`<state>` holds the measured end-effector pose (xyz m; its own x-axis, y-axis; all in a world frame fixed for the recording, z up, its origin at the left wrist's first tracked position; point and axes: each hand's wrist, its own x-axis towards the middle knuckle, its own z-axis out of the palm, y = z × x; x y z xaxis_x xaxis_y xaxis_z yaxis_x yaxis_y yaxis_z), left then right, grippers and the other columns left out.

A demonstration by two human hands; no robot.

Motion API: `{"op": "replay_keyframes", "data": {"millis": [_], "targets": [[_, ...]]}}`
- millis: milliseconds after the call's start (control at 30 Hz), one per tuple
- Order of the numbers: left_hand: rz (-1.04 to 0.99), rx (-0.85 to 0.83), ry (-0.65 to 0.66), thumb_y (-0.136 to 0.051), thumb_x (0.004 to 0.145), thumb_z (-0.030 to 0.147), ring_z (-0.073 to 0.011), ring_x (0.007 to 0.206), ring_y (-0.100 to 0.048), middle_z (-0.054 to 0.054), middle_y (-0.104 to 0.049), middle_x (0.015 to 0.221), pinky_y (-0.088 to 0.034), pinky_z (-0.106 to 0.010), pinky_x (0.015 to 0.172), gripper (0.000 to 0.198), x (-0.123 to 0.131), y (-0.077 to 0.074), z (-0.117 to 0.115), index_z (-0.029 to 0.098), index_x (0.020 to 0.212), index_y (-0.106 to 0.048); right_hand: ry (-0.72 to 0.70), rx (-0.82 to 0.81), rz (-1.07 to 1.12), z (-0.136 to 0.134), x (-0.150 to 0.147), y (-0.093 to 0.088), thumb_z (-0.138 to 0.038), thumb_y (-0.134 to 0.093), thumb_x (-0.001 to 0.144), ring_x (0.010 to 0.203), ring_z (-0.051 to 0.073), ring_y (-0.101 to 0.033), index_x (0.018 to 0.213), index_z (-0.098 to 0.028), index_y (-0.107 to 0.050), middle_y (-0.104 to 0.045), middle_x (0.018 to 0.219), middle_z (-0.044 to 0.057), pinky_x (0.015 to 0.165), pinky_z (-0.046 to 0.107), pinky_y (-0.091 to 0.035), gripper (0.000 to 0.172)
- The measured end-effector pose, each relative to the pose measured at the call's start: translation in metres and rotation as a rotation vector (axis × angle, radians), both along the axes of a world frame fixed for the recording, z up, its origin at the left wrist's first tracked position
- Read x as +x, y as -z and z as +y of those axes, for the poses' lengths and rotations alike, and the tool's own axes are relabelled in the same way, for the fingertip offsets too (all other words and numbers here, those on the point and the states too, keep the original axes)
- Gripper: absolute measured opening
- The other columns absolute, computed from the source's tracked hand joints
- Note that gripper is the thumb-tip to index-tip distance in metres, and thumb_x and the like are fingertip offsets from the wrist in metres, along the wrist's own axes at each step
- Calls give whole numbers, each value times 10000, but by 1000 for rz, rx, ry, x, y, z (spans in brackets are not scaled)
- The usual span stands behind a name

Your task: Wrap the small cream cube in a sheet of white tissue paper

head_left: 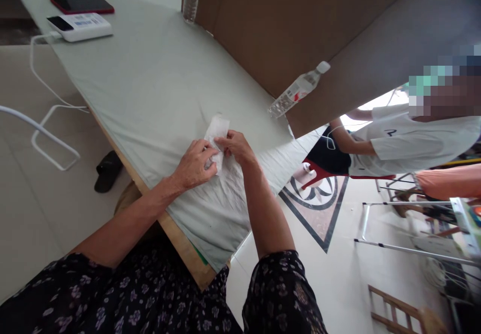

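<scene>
A crumpled white tissue (217, 126) lies on the cloth-covered table between my two hands. My left hand (195, 163) curls its fingers around the tissue's lower left side. From the right, my right hand (237, 147) pinches its edge between thumb and fingers. Whether anything is wrapped inside the tissue cannot be made out. Around my hands the pale green cloth (150, 83) is wrinkled, mostly on the near side.
A brown cardboard panel (263, 28) stands along the far side, with one water bottle (296, 93) at its near end and another bottle (191, 0) farther off. A phone (82, 4) and a white power bank (84, 26) lie far left. A person (398, 138) sits right.
</scene>
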<state>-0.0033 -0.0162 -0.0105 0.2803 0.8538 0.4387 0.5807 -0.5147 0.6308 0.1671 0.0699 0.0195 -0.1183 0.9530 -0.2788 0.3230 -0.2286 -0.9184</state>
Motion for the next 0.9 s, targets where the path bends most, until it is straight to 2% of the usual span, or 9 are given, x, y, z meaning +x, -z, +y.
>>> {"op": "replay_keyframes", "data": {"millis": [167,267,333,433,533,600,767,833,900], "targets": [[15,29,-2,-589,857,193,-261,1023,-581,-126,-626,1175,-540,-444,985,369,1,1,0,170,1188,-753,-38,107,152,-2,-1,9,-341,-781,672,508,77,-418,700,-196,-650,-543,578,-76,477,225,-324,197],[6,4,-27,-598,868,216,-259,1023,-595,-119,-618,1141,-546,-434,983,304,2,2,-1,181,1120,-764,-28,189,284,-9,-1,10,-378,-817,641,616,103,-527,733,-204,-698,-633,668,-51,603,244,-448,230],[-2,-8,-112,-639,851,247,-289,1074,-603,-133,-613,1149,-535,-466,1017,328,3,0,-2,175,1156,-739,-37,225,318,-16,-1,9,-404,-847,647,724,134,-606,774,-217,-731,-703,772,-25,718,279,-515,254],[-17,-17,-282,-743,771,283,-373,1263,-556,-176,-586,1309,-469,-554,1115,608,3,-3,-3,174,1356,-617,-81,290,291,-31,0,9,-492,-863,711,850,175,-674,796,-230,-754,-742,848,3,848,327,-548,296],[-12,-46,-299,-794,733,293,-416,1428,-465,-203,-476,1542,-405,-586,1178,841,2,-4,-2,207,1508,-478,-111,386,238,-48,2,11,-545,-850,765,912,199,-709,792,-229,-764,-759,875,19,917,348,-549,328],[4,-90,-246,-804,755,311,-411,1457,-457,-193,-439,1608,-403,-577,1183,767,0,-4,0,235,1466,-526,-133,452,206,-59,4,14,-545,-841,785,986,217,-729,813,-234,-780,-784,953,40,978,369,-547,318],[-22,-172,-110,-776,810,328,-381,1450,-498,-172,-529,1568,-434,-569,1166,274,-10,-5,5,214,1043,-690,-219,559,42,-86,15,18,-488,-752,891,1367,252,-638,1045,-285,-808,-770,1300,70,1223,456,-430,261],[-21,-171,-57,-726,818,274,-364,1443,-518,-162,-579,1526,-425,-574,1183,194,-16,-6,5,210,996,-688,-276,611,-62,-94,19,19,-424,-756,888,1461,264,-566,1210,-305,-768,-714,1430,66,1272,496,-379,343],[-4,-153,9,-676,808,237,-346,1428,-543,-152,-620,1489,-416,-574,1204,244,-25,-7,3,208,1050,-695,-325,676,-156,-100,20,22,-360,-770,866,1502,277,-524,1332,-313,-710,-661,1512,70,1290,526,-356,472]]}}
